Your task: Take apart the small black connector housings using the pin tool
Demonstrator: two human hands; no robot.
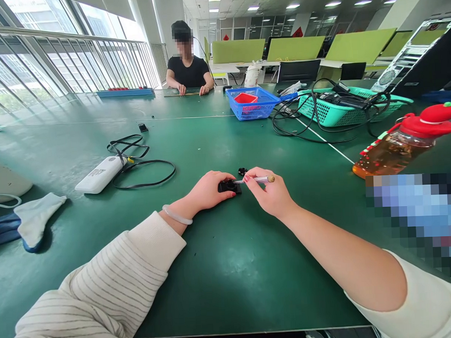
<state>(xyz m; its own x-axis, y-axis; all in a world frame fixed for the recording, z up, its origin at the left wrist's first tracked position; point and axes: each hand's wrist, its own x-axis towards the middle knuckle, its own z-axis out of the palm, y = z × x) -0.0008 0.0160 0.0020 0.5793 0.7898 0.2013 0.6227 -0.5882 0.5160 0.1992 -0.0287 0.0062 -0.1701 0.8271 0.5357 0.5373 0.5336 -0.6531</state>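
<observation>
On the green table, my left hand [214, 189] is closed around a small black block-like part [226, 186], gripping it between thumb and fingers. My right hand [269, 193] pinches a slim pen-like tool [262, 179] with a pale shaft and a brownish-gold end. The tool lies almost level, its tip reaching to the black part; whether it touches is too small to tell. Just behind, between both hands, sits a little black piece [242, 172]. Its kind cannot be made out.
A white power bank-like box [101, 175] with a black cable lies left, near a blue-and-white glove [38, 217]. Blue [252, 110] and green [329, 112] baskets, trailing cables, stand back right. A red-lidded bottle [402, 143] is at right. Across the table sits another person [187, 69].
</observation>
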